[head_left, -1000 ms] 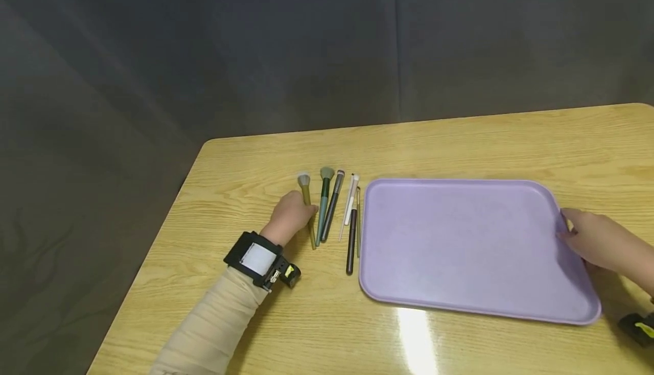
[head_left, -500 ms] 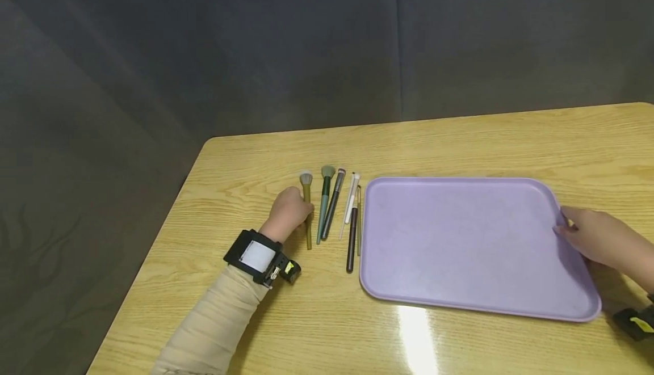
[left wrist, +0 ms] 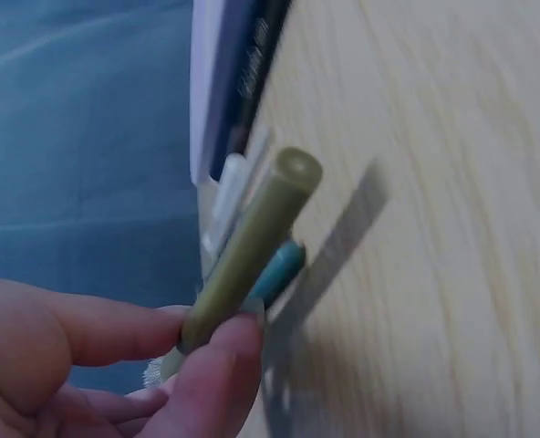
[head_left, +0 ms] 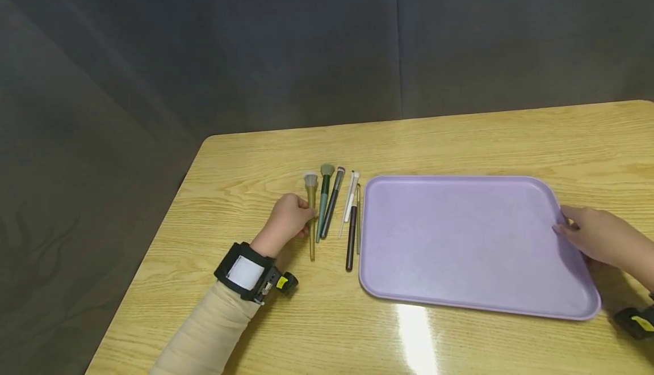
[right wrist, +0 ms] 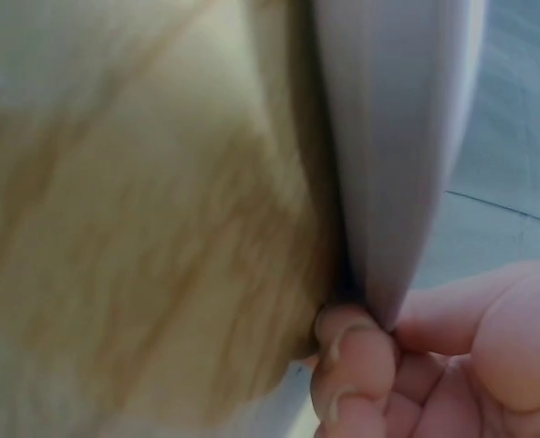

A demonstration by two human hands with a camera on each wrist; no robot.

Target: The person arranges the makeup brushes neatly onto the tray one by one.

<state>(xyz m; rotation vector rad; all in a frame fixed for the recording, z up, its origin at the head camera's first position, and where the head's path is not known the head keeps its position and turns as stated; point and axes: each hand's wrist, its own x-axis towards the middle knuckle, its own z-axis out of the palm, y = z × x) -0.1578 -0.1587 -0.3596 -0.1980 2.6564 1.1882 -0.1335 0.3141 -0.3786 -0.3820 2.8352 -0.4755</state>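
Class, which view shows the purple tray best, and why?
The head view: nearly the whole tray shows there. The right wrist view has only part of its side; the left wrist view, just a strip.

Shows olive on the held brush (left wrist: pixel 244 251), dark green over teal on the second brush (head_left: pixel 323 200), dark grey on the third brush (head_left: pixel 333 202). Has plain lilac across the tray (head_left: pixel 475 244) and yellow-tan with streaky wood grain across the table (head_left: pixel 240 165). Carries beige on the sleeve (head_left: pixel 204 332), black on the wrist strap (head_left: pixel 225 264), charcoal on the cloth (head_left: pixel 306 46).
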